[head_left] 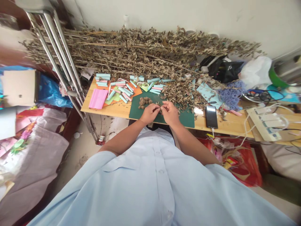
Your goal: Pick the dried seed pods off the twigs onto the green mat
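My left hand [150, 113] and my right hand [169, 113] meet over the green cutting mat [136, 113], fingertips pinched close together. A small bit of dried leaves [161, 110] shows between them, mostly hidden by the fingers. Just beyond my left hand, several brown rolled balls of dried leaf [145, 101] sit in a cluster on the mat. Past my right hand spreads a heap of loose dried leaves [180, 95], which covers the mat's far right part.
Long dried stalks [141, 53] are piled along the wall. Rolled paper tubes [125, 91] and a pink paper stack [98, 98] lie left. To the right are a phone [211, 116], purple yarn [231, 93] and a power strip [264, 124]. Metal crutches [58, 53] lean at the left.
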A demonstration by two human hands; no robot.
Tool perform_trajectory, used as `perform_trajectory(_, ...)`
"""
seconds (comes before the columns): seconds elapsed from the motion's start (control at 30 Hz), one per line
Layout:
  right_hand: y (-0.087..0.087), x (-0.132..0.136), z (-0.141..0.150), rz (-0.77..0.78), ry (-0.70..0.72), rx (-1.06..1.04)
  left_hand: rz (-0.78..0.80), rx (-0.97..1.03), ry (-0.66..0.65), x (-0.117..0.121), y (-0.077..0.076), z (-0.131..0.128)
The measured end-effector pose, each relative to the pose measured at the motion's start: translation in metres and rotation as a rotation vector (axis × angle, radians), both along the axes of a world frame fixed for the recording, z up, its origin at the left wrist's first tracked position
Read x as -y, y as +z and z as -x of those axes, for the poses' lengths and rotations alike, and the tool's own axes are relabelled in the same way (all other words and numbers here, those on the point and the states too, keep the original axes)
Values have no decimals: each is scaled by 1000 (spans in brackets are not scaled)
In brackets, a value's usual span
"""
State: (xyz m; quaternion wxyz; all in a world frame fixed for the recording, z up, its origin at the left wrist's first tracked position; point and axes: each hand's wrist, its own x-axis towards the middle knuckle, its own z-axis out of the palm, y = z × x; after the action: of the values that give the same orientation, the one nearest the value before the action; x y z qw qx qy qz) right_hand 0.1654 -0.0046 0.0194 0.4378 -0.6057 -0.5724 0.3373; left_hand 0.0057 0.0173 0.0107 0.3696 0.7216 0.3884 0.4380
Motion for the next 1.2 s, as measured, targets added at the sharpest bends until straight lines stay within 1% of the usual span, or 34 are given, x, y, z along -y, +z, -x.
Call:
perform_trajectory(0.2,8,1,-2,-52,-6,93,1,-16,9,0,-1,0)
perform_trajectory(0.4,7,-2,-9,-71,-39,98,8,-15,49,0,-2,-1)
perform_trajectory(0.53,7,-6,-14,-69,-87,91,54,9,104,-2,-8,-2)
perform_trajectory(0.63,7,-6,-14,-68,-79,104,94,54,128,-4,-13,-2)
perform_trajectory(0.73,7,-5,-12,-76,-48,134,99,76,117,-5,-14,-2)
perform_trajectory(0.9,7,-5,-12,-71,-26,146,43,26,67,-3,-6,-1)
perform_trajectory(1.03,9,-7,-11,-45,-33,76,41,9,47,-2,-4,-1)
perform_trajectory(1.1,10,-8,-9,-28,-51,-1,49,21,63,-3,-6,-1)
perform_trajectory(1.2,12,-7,-5,13,-49,-100,104,64,101,-4,-8,0)
